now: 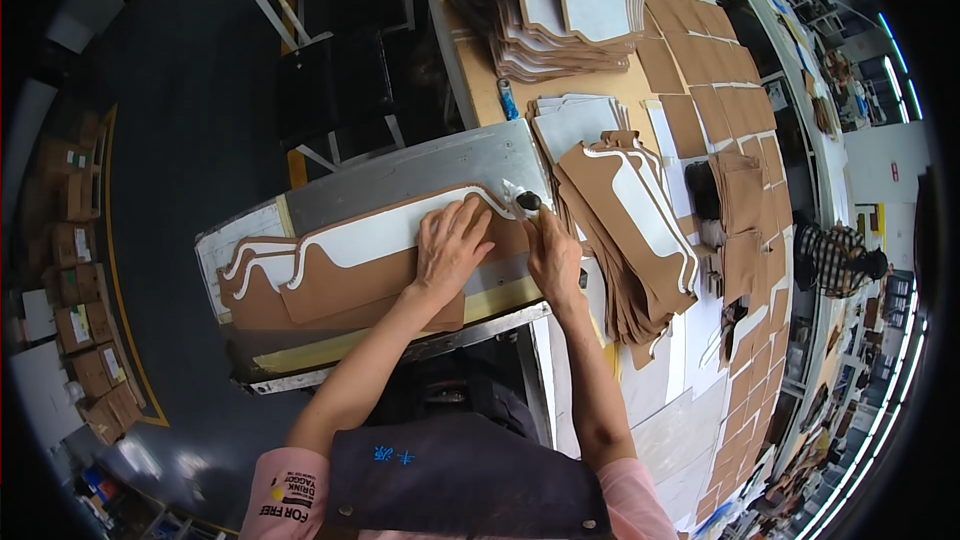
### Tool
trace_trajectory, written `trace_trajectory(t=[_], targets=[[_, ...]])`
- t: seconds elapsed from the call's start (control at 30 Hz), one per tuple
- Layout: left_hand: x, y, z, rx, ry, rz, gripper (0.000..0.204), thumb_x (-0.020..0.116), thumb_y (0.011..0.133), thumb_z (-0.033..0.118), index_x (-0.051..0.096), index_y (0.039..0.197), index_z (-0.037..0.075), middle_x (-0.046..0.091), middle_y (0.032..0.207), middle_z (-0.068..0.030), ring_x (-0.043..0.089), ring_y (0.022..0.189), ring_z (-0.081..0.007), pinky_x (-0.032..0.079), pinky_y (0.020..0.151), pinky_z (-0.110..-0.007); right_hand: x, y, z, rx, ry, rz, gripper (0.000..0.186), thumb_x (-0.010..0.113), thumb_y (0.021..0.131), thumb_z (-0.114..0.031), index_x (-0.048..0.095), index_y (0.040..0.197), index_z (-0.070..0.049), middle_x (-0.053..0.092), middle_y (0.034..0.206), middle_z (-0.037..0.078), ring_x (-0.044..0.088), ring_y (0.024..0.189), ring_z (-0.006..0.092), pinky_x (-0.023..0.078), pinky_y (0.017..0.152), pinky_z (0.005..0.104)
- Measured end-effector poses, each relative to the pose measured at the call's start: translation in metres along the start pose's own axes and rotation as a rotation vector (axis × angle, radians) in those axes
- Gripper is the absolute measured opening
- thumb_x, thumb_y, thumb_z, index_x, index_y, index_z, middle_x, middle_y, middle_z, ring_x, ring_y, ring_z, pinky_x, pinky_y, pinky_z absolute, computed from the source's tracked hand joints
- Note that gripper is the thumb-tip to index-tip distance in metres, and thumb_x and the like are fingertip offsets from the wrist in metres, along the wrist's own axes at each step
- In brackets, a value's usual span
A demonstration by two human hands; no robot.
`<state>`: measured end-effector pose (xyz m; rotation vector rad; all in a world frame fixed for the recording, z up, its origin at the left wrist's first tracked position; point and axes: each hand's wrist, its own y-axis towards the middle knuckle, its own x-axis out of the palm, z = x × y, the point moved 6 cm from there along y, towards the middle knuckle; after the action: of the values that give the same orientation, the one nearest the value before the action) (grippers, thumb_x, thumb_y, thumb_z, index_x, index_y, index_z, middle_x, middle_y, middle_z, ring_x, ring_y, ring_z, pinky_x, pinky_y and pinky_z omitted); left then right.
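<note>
left hand (450, 240) fingers spread flat on tan panel (340, 285) | right hand (553, 255) fingers clamped on black-knobbed tool (527, 202), tip hidden

Metal-topped bench (400, 175), tan-and-white cut pieces (340, 265) lying flat, fanned stack (630, 230), taller stack (550, 15) behind

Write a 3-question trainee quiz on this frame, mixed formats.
1. True or false: the left hand lies flat on the brown-and-white cut piece.
2. The right hand has its grip on: A) a black-knobbed tool B) a blue pen C) scissors.
3. Fill in: the fanned stack of brown pieces lies to the person's ____ of the hands.

Key: 1 true; 2 A; 3 right.
</note>
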<state>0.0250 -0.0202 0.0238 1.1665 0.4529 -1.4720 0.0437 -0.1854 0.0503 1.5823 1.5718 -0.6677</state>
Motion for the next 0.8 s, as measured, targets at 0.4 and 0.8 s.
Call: trace_trajectory(t=[0.4,0.8], targets=[[0.003,0.002,-0.004,-0.052,0.025,0.028,0.055,0.078,0.074,0.026,0.062,0.122,0.007,0.052,0.134,-0.0085,0.046,0.125,-0.0254,0.036,0.101,-0.047,0.024,0.017,-0.007,0.014,0.018,-0.141,0.035,0.063,0.089,-0.010,0.056,0.121,0.001,0.066,0.096,0.021,0.067,0.075,0.0389,0.053,0.063,0.0439],[0.003,0.003,-0.007,-0.093,-0.010,0.021,0.057,0.079,0.071,0.026,0.061,0.121,0.006,0.053,0.131,-0.0079,0.048,0.123,-0.0235,0.036,0.100,-0.047,0.034,0.037,-0.023,-0.097,0.051,-0.060,0.019,0.061,0.092,-0.007,0.059,0.109,0.001,0.061,0.076,0.026,0.062,0.066,0.0423,0.047,0.057,0.0431]])
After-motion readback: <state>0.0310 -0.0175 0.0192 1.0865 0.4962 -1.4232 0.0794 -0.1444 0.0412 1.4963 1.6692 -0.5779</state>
